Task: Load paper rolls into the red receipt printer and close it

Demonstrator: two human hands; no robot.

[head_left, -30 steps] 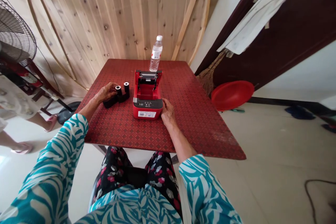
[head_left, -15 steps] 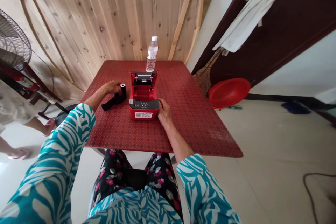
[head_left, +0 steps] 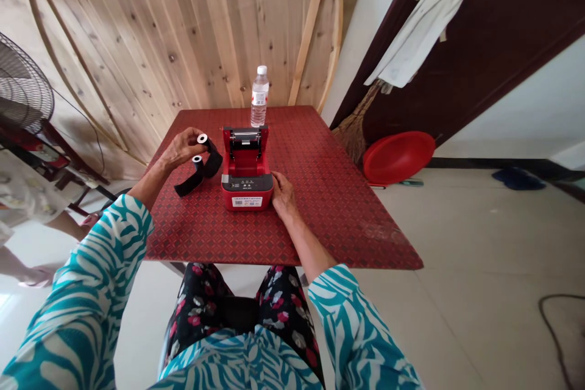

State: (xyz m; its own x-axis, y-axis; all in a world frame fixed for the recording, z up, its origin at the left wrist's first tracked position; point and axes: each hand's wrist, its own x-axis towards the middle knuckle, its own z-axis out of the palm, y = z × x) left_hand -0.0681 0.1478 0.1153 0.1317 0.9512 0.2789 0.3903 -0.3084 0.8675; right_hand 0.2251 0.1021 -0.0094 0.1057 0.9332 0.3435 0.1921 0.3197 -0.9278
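1. Nearest the person's lap, on a red, dark-patterned tabletop (head_left: 320,225), I see a small red-and-black, box-shaped plastic printer (head_left: 247,183), top open. I'd guess it is light enough to slide if bumped, so a palm along its low side wall looks the best way to steady it.
2. The right hand (head_left: 284,196) rests against the printer's right wall near the front corner; its fingertips are partly hidden, so I cannot tell whether it is clamped or only leaning there.
3. Left of the printer, a glossy black ribbon (head_left: 212,164) runs between two white-ended rolls, a loose strip trailing toward the near side. It looks thin, limp and slippery — likely to crease or unwind if pinched by the film itself.
4. The left hand (head_left: 185,145) has its fingers closed on the upper roll (head_left: 203,139). That seems the sound hold: the cores look stiff, so the roll's ends would take the fingers better than the film. The lower roll (head_left: 197,161) is left free.
5. At the printer's back, the raised lid (head_left: 245,136) seems hinged and rather delicate, no place to pull.
6. Beyond the printer stands a clear plastic bottle with a white cap (head_left: 259,100).
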